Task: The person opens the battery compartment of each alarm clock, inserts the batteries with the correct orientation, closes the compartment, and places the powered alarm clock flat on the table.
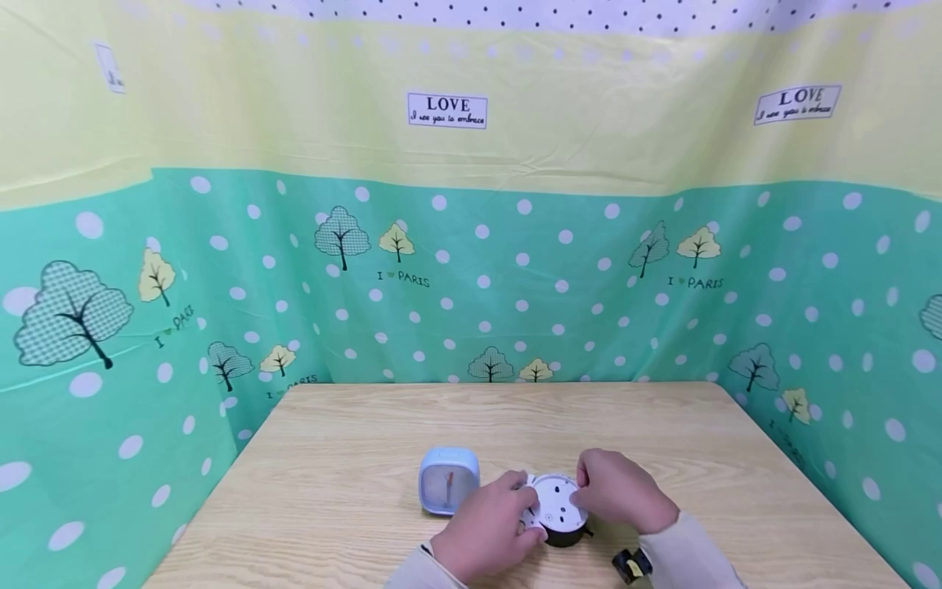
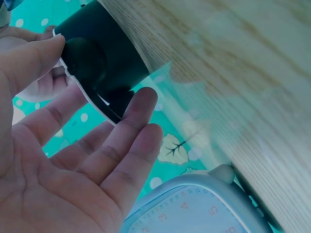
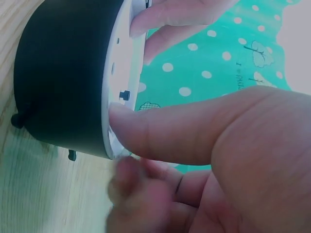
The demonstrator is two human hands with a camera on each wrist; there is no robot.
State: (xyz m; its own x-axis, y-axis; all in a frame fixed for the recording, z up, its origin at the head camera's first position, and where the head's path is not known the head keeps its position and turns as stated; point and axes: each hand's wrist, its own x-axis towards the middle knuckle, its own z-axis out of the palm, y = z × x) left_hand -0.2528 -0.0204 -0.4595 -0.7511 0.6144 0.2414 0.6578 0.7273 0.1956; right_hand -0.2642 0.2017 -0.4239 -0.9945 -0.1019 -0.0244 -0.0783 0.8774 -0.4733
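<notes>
A round black clock (image 1: 565, 539) lies back side up on the table, its white back (image 1: 557, 495) facing the head camera. In the right wrist view, a small black knob (image 3: 125, 95) stands out from that back, and two small feet stick out of the black casing (image 3: 63, 73). My left hand (image 1: 491, 523) holds the clock's left side, thumb and fingers at the white rim. From the right, my right hand (image 1: 621, 491) grips the rim; its thumb (image 3: 146, 128) lies on the white back, the fingers below it blurred.
A light-blue square alarm clock (image 1: 449, 481) stands upright just left of my left hand. A small black object with a yellow patch (image 1: 631, 564) sits beside the right sleeve. The wooden table (image 1: 353, 458) is bordered by a green and yellow patterned curtain (image 1: 522, 270).
</notes>
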